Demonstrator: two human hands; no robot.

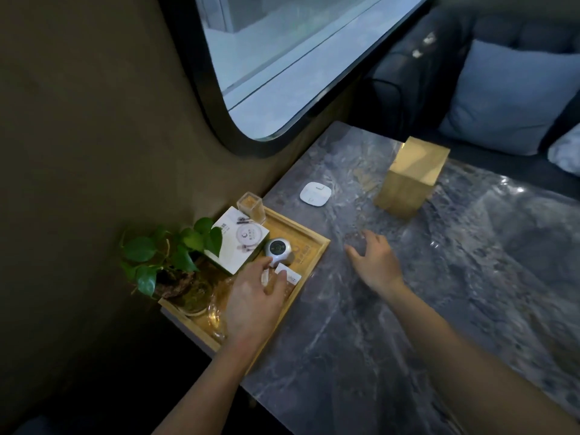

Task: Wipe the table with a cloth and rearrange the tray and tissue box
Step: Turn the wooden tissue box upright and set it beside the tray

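Note:
A wooden tray sits at the left edge of the grey marble table, against the wall. My left hand hovers over the tray's middle, fingers spread near a small white card and a round silver device; it holds nothing. My right hand rests flat and open on the bare tabletop just right of the tray. A tall gold tissue box stands further back on the table, well apart from both hands. No cloth is in view.
In the tray stand a potted green plant, a white box, a clear holder and glassware. A white square pad lies on the table. Behind are a wall, a window and a sofa with cushions.

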